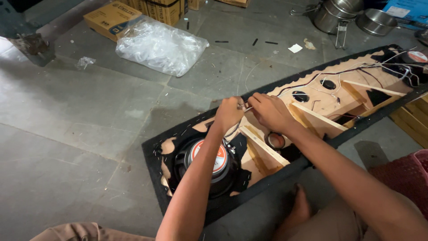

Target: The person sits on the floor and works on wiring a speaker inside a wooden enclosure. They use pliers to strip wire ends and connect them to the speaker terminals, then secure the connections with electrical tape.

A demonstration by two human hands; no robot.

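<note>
- Wire [244, 107]: thin, pale, stretched short between both hands over the middle of the cabinet [312, 107]; its ends at the fingers are too small to make out
- Left hand [228, 113]: fingers curled tight, pinching the wire at its right side, knuckles up
- Right hand [269, 111]: fingers bent, pinching the other end of the wire; the two hands almost touch
- Cabinet: long open wooden box lying flat on the floor [80, 134], edged in black cloth, running from lower left to upper right
- Speaker [208, 163]: round, black, with a red-and-white magnet cap, set in the near end of the cabinet, under the left forearm
- Brace [264, 145]: pale wood strip lying diagonally just right of the speaker; a second strip [318, 116] sits beyond the right hand
- Tape roll [276, 140]: between the braces, below the right wrist
- Two small dark round holes [300, 96] in the panel past the hands; white and dark wires trail from there to the far end
- Second speaker [417, 57]: at the far end, partly cut off
- Plastic bag [160, 44]: clear, crumpled, on the floor well apart from the cabinet, beside cardboard boxes [113, 18]
- Steel pots [343, 13]: top right
- Foot [299, 209]: bare, on the floor near the cabinet's near edge
</note>
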